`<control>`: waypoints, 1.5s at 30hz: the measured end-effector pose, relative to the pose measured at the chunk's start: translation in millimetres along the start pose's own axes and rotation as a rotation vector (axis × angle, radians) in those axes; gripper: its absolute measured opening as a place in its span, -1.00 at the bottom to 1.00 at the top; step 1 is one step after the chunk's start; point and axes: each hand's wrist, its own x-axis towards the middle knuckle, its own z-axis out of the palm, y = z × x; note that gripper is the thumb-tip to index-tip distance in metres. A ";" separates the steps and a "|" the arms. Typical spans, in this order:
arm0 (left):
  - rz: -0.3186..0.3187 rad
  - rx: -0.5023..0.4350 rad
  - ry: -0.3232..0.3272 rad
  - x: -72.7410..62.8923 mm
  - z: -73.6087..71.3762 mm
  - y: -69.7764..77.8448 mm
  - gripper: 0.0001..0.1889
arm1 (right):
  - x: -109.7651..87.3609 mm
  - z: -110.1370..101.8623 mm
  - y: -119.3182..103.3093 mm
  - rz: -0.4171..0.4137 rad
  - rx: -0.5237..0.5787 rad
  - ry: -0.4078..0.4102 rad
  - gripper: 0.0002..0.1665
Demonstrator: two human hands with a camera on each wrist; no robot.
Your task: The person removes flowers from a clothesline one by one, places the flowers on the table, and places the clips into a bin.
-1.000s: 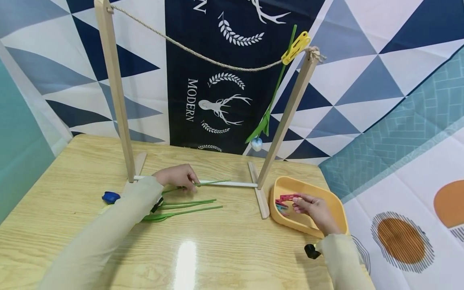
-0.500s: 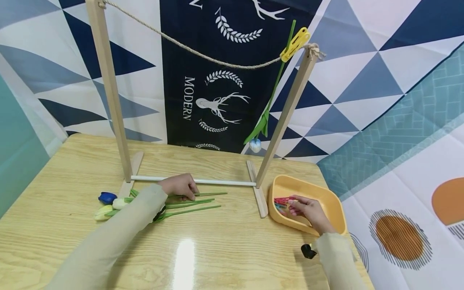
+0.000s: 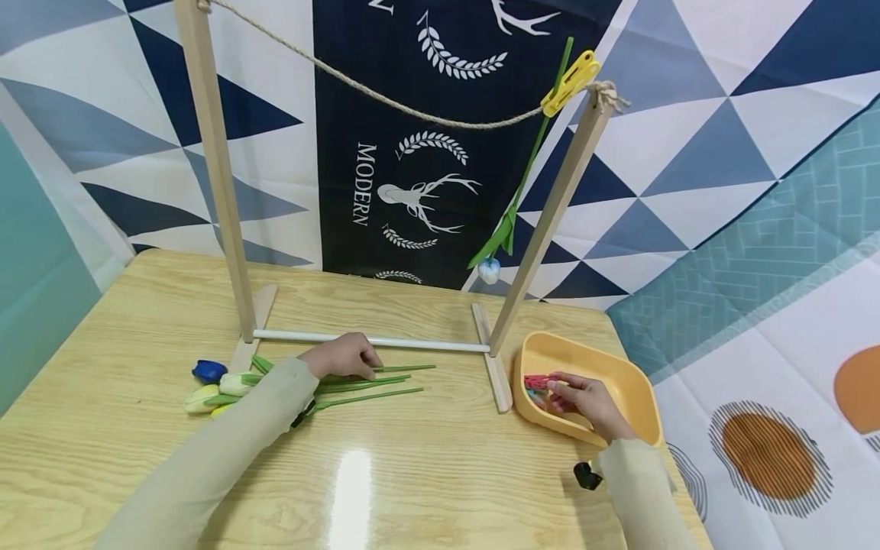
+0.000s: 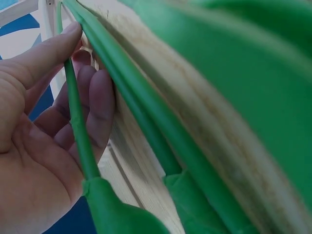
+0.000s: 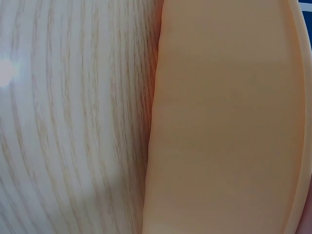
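Observation:
In the head view my left hand (image 3: 344, 357) is low over several artificial tulips lying on the table. The left wrist view shows its thumb and fingers pinching one green tulip stem (image 4: 78, 109), with other stems (image 4: 129, 92) alongside. Flower heads lie to the left: a blue tulip (image 3: 209, 372), a white tulip (image 3: 237, 383) and a pale yellow tulip (image 3: 202, 399). My right hand (image 3: 587, 401) reaches into the orange basket (image 3: 622, 374) and pinches a red clothespin (image 3: 538, 382). The right wrist view shows mainly the basket's outer wall (image 5: 224, 122).
A wooden frame has a left post (image 3: 216, 168), a right post (image 3: 550, 221) and a white crossbar (image 3: 426, 345). From its sagging rope (image 3: 385, 99) a pale blue tulip (image 3: 489, 270) hangs head down in a yellow clothespin (image 3: 571, 82). Other clothespins (image 3: 538, 399) lie in the basket.
My left hand has come down closer to the table with the tulip stem. My right hand has stayed in the basket, with the red clothespin shifted slightly.

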 end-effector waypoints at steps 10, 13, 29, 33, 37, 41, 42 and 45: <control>0.000 -0.060 0.044 -2.0 3.6 -6.3 -0.75 | 1.4 -0.2 -2.3 0.038 -0.063 -0.075 -0.39; 0.025 -0.048 0.053 -3.5 2.7 -6.0 -0.81 | 2.1 -0.5 -1.9 0.035 -0.093 -0.087 -0.39; 0.011 0.024 0.079 -5.0 5.8 -2.1 -0.92 | 3.9 0.2 -0.9 0.048 -0.293 -0.074 -0.32; 0.001 0.029 0.083 -9.0 4.1 -0.6 -0.89 | 2.6 -1.4 -1.9 0.046 -0.289 -0.076 -0.31; 0.000 0.016 0.088 -15.3 -1.6 3.7 -0.85 | 0.2 -3.6 -4.7 0.035 -0.303 -0.087 -0.31; 0.003 0.033 0.105 -21.8 -8.9 8.8 -0.82 | -4.0 -5.4 -9.4 0.026 -0.315 -0.075 -0.32; 0.010 0.047 0.110 -23.4 -10.6 10.4 -0.82 | -5.6 -5.7 -11.1 0.025 -0.318 -0.063 -0.32; 0.013 0.052 0.129 -27.6 -15.6 17.0 -0.82 | -10.6 -7.8 -17.7 0.010 -0.362 -0.017 -0.29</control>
